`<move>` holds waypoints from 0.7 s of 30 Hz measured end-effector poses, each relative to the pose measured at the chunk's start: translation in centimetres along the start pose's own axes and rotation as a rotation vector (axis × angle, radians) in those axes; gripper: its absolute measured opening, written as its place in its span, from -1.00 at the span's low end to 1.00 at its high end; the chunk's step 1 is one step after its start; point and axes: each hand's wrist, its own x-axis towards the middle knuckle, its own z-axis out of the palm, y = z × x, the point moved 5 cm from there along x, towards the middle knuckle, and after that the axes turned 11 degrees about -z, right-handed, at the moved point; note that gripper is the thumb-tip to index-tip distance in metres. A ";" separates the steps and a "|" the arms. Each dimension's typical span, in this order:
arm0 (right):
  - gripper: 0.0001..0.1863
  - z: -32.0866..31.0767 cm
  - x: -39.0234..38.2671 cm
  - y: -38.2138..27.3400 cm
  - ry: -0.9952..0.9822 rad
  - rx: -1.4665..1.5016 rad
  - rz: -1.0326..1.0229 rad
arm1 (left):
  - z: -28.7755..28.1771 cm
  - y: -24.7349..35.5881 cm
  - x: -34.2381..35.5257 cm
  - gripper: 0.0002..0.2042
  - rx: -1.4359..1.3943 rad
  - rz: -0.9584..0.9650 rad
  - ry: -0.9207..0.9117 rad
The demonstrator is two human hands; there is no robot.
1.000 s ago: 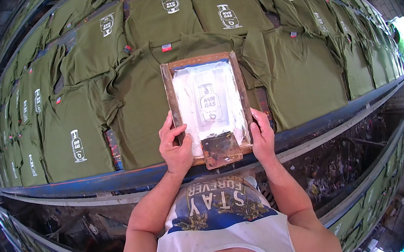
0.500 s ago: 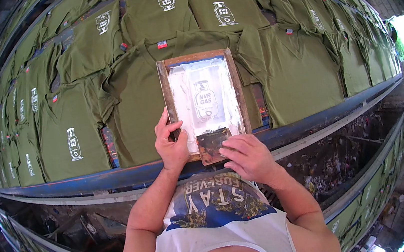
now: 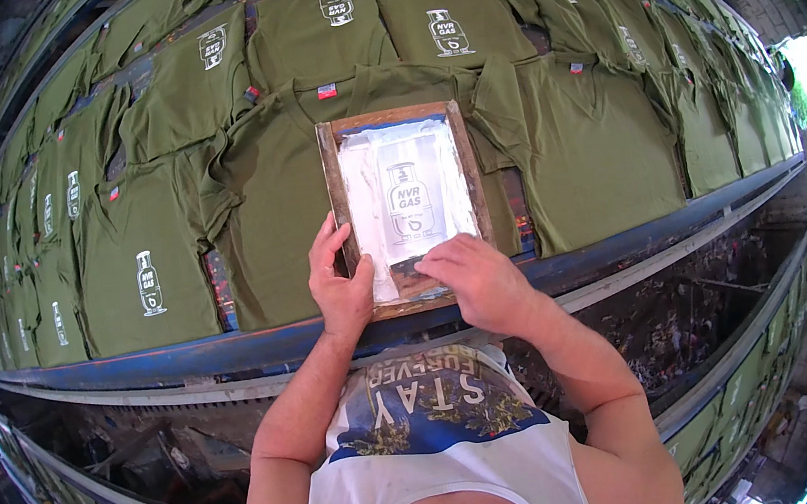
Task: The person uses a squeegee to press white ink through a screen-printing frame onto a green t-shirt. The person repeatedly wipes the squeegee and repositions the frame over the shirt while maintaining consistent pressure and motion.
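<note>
A wooden-framed printing screen (image 3: 337,200) lies on an olive-green T-shirt (image 3: 271,238). White ink coats the mesh, and a gas-cylinder design shows in its middle. My left hand (image 3: 339,282) grips the frame's lower left side, fingers along the outer edge and thumb near the corner. In my right hand (image 3: 478,285), a dark brown squeegee (image 3: 412,281) stands at the near end of the screen, inside the frame. The right fingers are closed over its upper edge and hide part of it.
More olive shirts (image 3: 603,157) cover the long table in rows, several with white cylinder prints. A blue table edge (image 3: 273,336) runs in front of me. Past a littered gap (image 3: 617,347), another table of green shirts (image 3: 744,402) curves behind me.
My right hand has moved up and left with the squeegee, which now sits further inside the frame and looks more upright. My left hand keeps its hold; the screen has barely shifted.
</note>
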 end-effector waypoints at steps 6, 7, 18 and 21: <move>-0.50 -1.4 -1.0 -0.4 -0.008 0.134 0.045 | -2.2 4.3 2.8 -0.46 0.420 0.233 -0.116; -0.49 -1.2 -1.3 -0.8 -0.018 0.149 0.052 | -2.7 5.4 3.9 -0.47 0.594 0.367 -0.133; -0.43 1.6 -4.0 -2.6 0.039 -0.047 0.057 | -2.4 9.7 6.3 -0.41 1.077 0.361 -0.551; -0.44 2.1 -4.2 -2.2 0.082 -0.068 0.043 | -2.2 9.6 6.3 -0.41 1.059 0.292 -0.576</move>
